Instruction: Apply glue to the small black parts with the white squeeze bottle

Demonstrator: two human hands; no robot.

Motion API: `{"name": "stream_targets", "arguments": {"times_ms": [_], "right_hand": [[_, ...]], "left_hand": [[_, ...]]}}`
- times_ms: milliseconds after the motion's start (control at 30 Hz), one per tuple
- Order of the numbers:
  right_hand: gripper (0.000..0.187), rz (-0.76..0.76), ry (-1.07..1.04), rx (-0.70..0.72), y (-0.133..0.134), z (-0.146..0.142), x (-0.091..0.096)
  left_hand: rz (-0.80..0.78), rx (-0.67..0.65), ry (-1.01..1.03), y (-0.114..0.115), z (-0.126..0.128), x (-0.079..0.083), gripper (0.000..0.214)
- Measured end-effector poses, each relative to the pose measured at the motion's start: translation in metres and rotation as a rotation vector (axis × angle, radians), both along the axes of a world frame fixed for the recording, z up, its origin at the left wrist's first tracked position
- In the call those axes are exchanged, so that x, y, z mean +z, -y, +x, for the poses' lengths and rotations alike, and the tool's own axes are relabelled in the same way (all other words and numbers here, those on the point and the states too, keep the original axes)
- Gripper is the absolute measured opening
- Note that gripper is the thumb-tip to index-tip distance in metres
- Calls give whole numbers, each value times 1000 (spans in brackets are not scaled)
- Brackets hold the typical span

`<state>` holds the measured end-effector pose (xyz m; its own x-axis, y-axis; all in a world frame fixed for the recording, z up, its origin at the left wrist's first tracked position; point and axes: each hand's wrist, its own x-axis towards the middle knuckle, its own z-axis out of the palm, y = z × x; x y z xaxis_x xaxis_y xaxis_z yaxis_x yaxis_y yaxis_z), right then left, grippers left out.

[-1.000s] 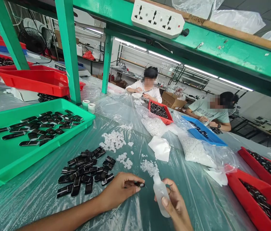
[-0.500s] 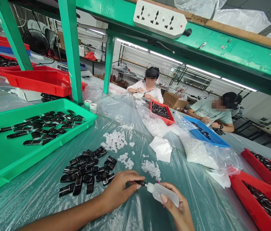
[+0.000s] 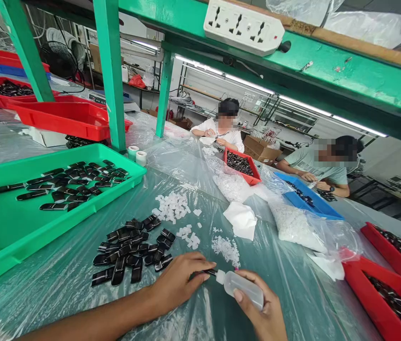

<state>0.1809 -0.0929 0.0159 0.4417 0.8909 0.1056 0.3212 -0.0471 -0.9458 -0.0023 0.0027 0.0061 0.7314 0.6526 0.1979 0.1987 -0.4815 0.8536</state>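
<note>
Between the fingertips of my left hand (image 3: 182,277) is a small black plastic piece (image 3: 210,272), mostly covered by the fingers. My right hand (image 3: 262,305) grips a translucent squeeze bottle (image 3: 243,289), its narrow nozzle pointing left at the black piece; whether the tip touches it I cannot tell. Just left of my left hand lies a pile of flat black pieces (image 3: 118,270) on the plastic-covered table. Beyond my hands are small white bits (image 3: 226,250) and a heap of larger white pieces (image 3: 172,207).
A green tray (image 3: 4,258) with black pieces stands at left. Clear bags of white pieces (image 3: 298,227) and red bins (image 3: 359,279) lie to the right. A green frame with a power strip (image 3: 243,26) crosses overhead. Two people (image 3: 227,128) sit across the table.
The view has shifted slightly, so the scene sits a little further right. Both hands keep hold of the black piece and the bottle, nearly in the same pose.
</note>
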Motion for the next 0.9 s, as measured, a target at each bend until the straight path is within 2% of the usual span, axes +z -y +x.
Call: {"name": "stream_targets", "arguments": {"times_ms": [233,367,467,567,633,733,833,900], "right_hand": [[33,-8,-13,-12,2,0,-2],[33,29,-75,-24,2,4,-2],[38,46,-188,-84,2,6,0],[46,44,-235,-142,1,8,1],[47,53,-174,-163,0,14,0],[46,17,61,-186,-3,32,-4],[45,-102,289,-214,-5,53,-7],[45,-223,361,-238,-7,64,-7]], "left_hand": [[-45,29,27,2,1,1,32],[-248,51,135,3,3,2,26],[-413,26,236,2,5,-2,23],[-494,5,304,1,6,-5,25],[-513,1,322,1,6,-6,25],[-517,1,323,1,5,-4,24],[-514,4,325,2,4,-2,24],[-515,-3,323,2,3,-1,24]]}}
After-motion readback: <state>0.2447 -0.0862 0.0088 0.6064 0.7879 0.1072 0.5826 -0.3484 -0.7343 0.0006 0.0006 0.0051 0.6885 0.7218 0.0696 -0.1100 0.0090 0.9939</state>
